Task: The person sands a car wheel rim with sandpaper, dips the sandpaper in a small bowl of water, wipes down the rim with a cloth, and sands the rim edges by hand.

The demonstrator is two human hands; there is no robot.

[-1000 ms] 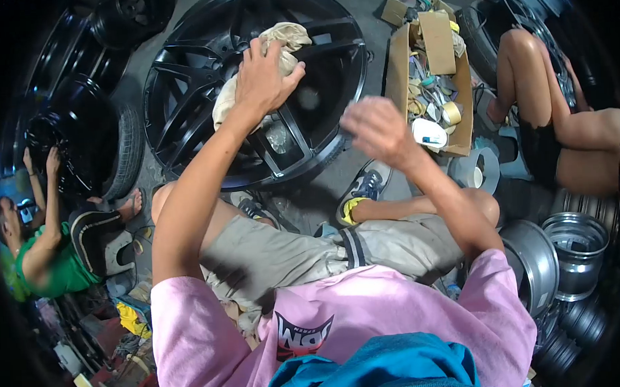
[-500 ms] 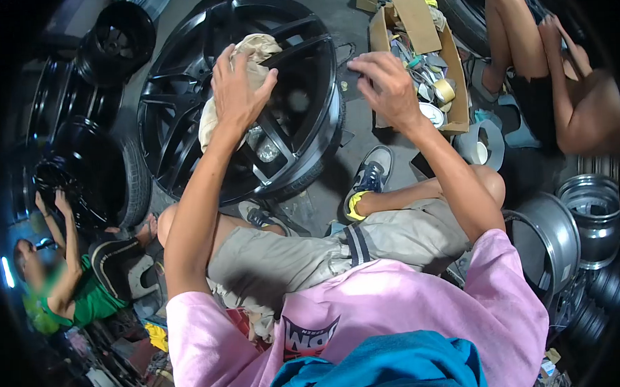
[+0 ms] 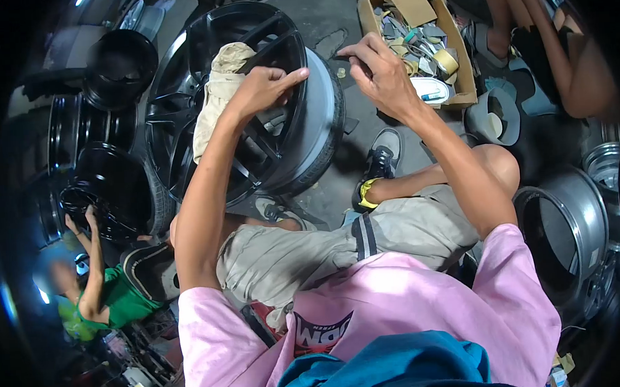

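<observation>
A large black spoked wheel rim [image 3: 251,182] stands tilted in front of me, its grey barrel [image 3: 324,101] and a tyre [image 3: 332,152] showing at the right. Draped over its spokes is a crumpled beige cloth [image 3: 219,98]. My left hand [image 3: 257,93] is over the rim, just right of the cloth; its fingers are curled and the thumb points right. What they hold, if anything, is hidden. Beyond the rim's right side, my right hand [image 3: 382,78] is raised with index finger stretched out and thumb apart from it. Nothing shows in it.
A cardboard box [image 3: 463,72] of tape rolls and scraps stands beyond my right hand. A grey bucket [image 3: 505,118] and silver rims [image 3: 563,219] are at the right. Black rims [image 3: 111,176] stack at the left, near a person in green [image 3: 129,295]. Another person's legs [image 3: 544,42] show far right.
My left hand has moved off the cloth to the right, its spread fingers now curled. The right hand stays raised, index finger straighter. The view has shifted, showing more of the rim's barrel.
</observation>
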